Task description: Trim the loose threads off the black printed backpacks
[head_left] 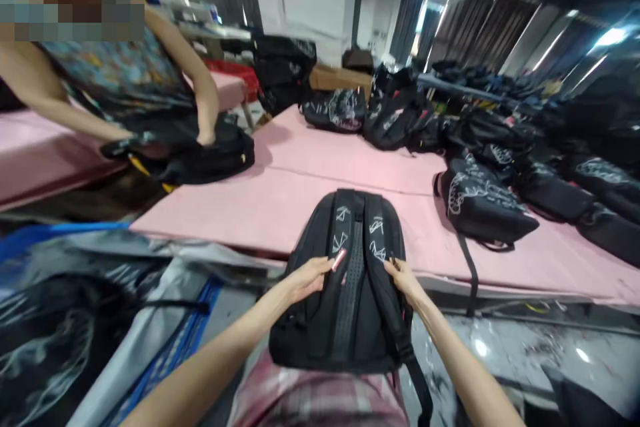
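Observation:
A black backpack [356, 307] with white line drawings on its shoulder straps leans from my lap against the near edge of the pink-covered table, its strap side facing me. My left hand [316, 275] is closed on the left shoulder strap [341, 230]. A small pink-and-white object [339, 259] shows at the fingertips there; I cannot tell whether it is a tag or a tool. On the other side, my right hand [401, 276] pinches the edge of the right shoulder strap [376, 235]. A loose webbing strap [419, 383] dangles at the backpack's lower right.
Across the pink table [300, 180] to the left, a person [120, 73] handles another black bag [210, 153]. A printed black backpack [480, 203] lies at right, with several more piled behind it. Bags in grey plastic [150, 280] crowd the lower left.

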A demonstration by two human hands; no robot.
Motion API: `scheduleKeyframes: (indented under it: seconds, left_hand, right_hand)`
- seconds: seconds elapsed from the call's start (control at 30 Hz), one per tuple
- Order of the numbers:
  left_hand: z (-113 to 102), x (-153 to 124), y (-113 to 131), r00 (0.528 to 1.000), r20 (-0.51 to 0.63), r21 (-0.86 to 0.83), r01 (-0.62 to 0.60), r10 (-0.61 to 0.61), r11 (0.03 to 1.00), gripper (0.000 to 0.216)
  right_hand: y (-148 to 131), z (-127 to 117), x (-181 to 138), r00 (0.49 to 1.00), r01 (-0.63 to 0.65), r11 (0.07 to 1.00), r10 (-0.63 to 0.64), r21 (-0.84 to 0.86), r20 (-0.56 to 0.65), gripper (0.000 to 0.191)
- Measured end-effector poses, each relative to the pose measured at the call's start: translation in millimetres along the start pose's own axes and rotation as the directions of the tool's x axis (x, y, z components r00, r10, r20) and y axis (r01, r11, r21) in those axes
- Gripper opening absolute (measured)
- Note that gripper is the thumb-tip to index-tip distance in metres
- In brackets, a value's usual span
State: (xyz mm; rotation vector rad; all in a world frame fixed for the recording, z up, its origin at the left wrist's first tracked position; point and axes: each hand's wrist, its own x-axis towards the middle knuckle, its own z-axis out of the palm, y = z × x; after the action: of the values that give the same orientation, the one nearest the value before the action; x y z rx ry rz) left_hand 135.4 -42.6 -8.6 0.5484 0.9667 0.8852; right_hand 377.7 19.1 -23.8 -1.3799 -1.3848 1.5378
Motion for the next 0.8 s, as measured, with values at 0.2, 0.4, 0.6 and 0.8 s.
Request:
scheduleKeyframes:
  seconds: [0.2,0.4,0.6,0.8]
  left_hand:
    - [-8,-10,-15,0.999,-0.053,0.024,-0.002,0.003,1.0,0.038]
    - [4,-27,-4,1.0,0.004,0.095,-0.012,0.012,0.995,0.045]
    - [16,-65,109,0.746,-0.225,0.561,-0.426,0.626,0.709,0.046]
    - [20,-58,86,0.883,-0.133,0.539,-0.317,0.451,0.78,0.04]
  right_hand:
    - [21,-2,-5,0.995,-0.101,0.995,0.101,-0.027,0.011,0.044]
    - [16,-1,-4,0.998,-0.067,0.997,0.067,-0.041,-0.003,0.045]
    - [23,-1,-7,0.999,-0.045,0.993,0.044,-0.105,-0.014,0.044]
    - [-1,-16,-13,0.969,0.136,0.796,-0.232,-0.589,-0.089,0.041]
